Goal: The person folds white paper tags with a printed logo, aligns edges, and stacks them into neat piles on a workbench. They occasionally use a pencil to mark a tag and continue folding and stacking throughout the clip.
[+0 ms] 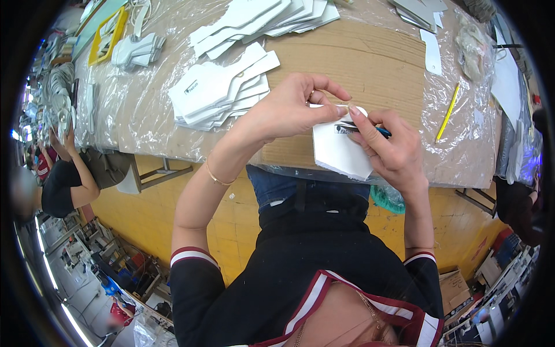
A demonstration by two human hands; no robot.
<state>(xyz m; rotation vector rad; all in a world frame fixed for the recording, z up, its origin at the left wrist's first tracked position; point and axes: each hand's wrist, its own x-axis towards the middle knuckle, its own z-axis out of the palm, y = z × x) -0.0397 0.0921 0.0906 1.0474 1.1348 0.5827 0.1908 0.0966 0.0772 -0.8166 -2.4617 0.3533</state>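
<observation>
A white cut piece point(341, 151) with a small dark printed mark and a rough lower edge is held up over the brown cardboard sheet point(370, 58). My left hand point(300, 104) pinches its top edge between thumb and fingers. My right hand point(393, 144) is closed at the piece's right side, its thumb tip close to my left thumb. A small tool with a blue end point(383, 132) and a dark narrow tip sits in my right hand; the fingers hide most of it, so I cannot tell its kind.
Stacks of similar white pieces point(219, 92) lie to the left and at the far side point(260, 23). A yellow pencil-like stick point(448, 113) rests on the plastic-covered table point(468, 156) at right. A yellow frame point(108, 36) lies far left. Other people work at both sides.
</observation>
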